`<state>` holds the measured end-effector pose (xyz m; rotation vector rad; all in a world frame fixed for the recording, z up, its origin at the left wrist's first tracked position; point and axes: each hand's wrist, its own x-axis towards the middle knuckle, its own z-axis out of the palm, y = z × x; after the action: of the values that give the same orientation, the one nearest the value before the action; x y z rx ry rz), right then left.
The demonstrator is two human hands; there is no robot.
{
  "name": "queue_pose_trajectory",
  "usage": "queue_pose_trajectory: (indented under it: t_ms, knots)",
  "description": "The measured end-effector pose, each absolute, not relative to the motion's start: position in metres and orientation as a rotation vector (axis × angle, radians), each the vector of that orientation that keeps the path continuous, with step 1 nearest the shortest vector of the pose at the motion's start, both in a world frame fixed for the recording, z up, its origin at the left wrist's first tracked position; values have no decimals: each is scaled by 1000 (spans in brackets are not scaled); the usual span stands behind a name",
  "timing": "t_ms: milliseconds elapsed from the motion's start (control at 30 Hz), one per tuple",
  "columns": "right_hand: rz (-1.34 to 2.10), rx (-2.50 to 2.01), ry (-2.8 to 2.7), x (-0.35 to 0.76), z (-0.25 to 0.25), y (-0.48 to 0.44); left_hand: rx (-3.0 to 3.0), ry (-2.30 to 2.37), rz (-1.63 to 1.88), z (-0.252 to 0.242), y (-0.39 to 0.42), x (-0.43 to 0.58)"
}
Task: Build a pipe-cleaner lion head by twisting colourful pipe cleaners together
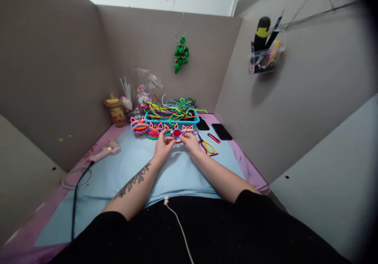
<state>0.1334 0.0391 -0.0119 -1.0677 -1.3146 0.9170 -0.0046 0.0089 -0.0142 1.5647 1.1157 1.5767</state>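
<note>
From the head view I log both hands at mid-table, raised just in front of the basket. Left hand (164, 143): thumb and fingers pinched at the left edge of a purple piece with a red centre (177, 133). Right hand (188, 142): thumb and fingers pinched at its right edge, so the piece sits between the two hands. It is small in my view; I think it is fuzzy wire, but I cannot make out its finer shape. Directly behind stands a row of eared pieces (139, 127), then the blue basket (191, 124), heaped with coloured stems (174, 108). Right of the right wrist I note scissors (204, 142), partly hidden by the arm, a red cutter (214, 138) and a black phone (222, 132). At far left a pink glue gun (106, 150) lies on its side, well apart from the hands; a cup (115, 112) stands by the left panel. Above, a green ornament (182, 55) hangs against the back panel.
</note>
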Motion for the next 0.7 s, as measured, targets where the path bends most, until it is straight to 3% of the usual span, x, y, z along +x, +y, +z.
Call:
queue_pose_trajectory:
  t_ms: [700]
  knots:
    - [806, -1007, -1303, 131, -30, 23, 1534, 1085, 1555, -4, 4, 1]
